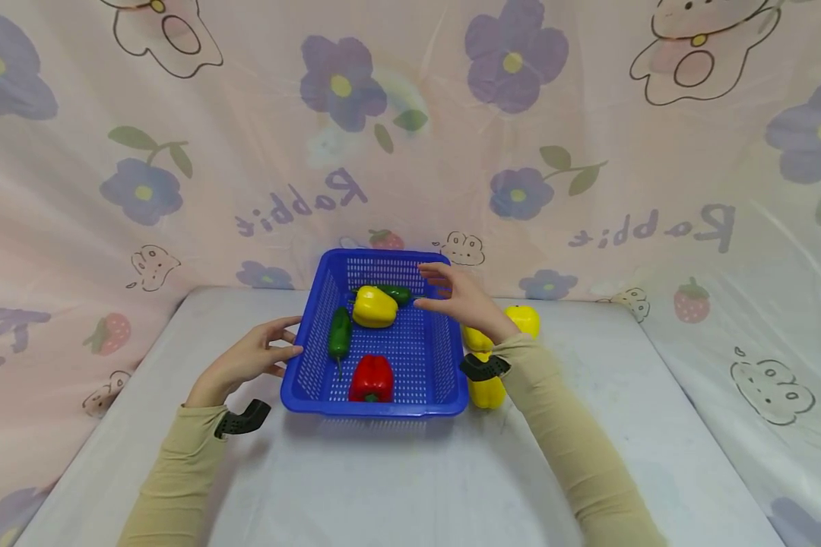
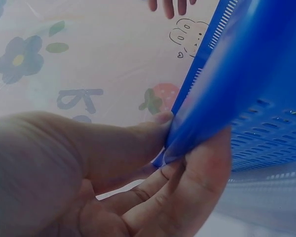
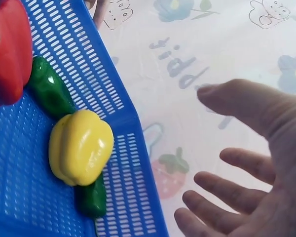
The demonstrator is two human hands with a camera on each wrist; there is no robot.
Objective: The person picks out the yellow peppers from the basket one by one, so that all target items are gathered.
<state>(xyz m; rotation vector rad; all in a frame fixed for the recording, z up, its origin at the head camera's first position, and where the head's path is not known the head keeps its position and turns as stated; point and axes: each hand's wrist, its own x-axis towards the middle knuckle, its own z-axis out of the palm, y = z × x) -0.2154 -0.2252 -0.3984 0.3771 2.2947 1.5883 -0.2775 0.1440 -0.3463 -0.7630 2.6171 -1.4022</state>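
Note:
A blue perforated plastic basket [image 1: 376,410] stands near the middle of the table. My left hand [image 1: 246,357] pinches its left rim; in the left wrist view, thumb and fingers close on the blue edge [image 2: 212,94]. Inside lie a red bell pepper [image 1: 372,377] at the front, a yellow bell pepper [image 1: 375,308] towards the back, and two green peppers, one [image 1: 340,333] along the left and another [image 1: 395,293] partly hidden behind the yellow one. Over the basket's back right part is my right hand [image 1: 468,300], fingers spread and holding nothing.
Several yellow bell peppers [image 1: 487,392] lie on the white tabletop [image 1: 588,403] just right of the basket, partly hidden by the right hand and forearm. A printed curtain [image 1: 424,152] hangs behind the table. Each wrist carries a black mount [image 1: 244,418].

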